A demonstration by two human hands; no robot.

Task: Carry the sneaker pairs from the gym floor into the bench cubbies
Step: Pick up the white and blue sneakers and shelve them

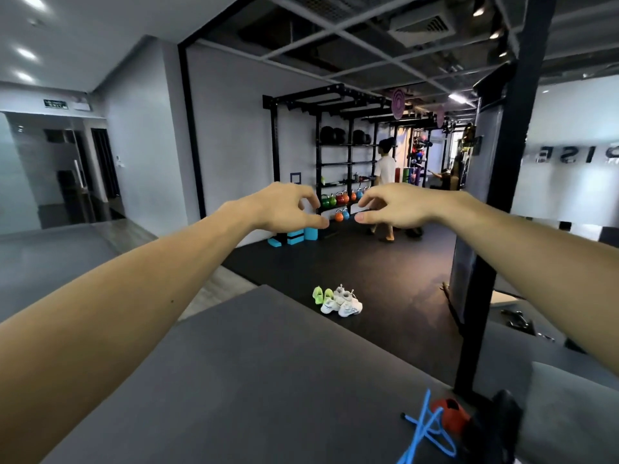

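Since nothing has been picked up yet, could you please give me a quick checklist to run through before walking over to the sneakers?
1. Left hand free: ok, holds nothing.
2. Right hand free: ok, holds nothing.
3. Sneakers located: ok, green and white ones clustered on the dark floor.
4. Shoes paired up: cannot tell, they overlap.
5. Path clear: not ok, grey platform lies between.
6. Bench cubbies in sight: cannot tell.

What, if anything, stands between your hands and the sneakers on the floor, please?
The grey platform lies below both raised empty hands, left and right; the sneakers sit just past its far edge on bare black flooring.
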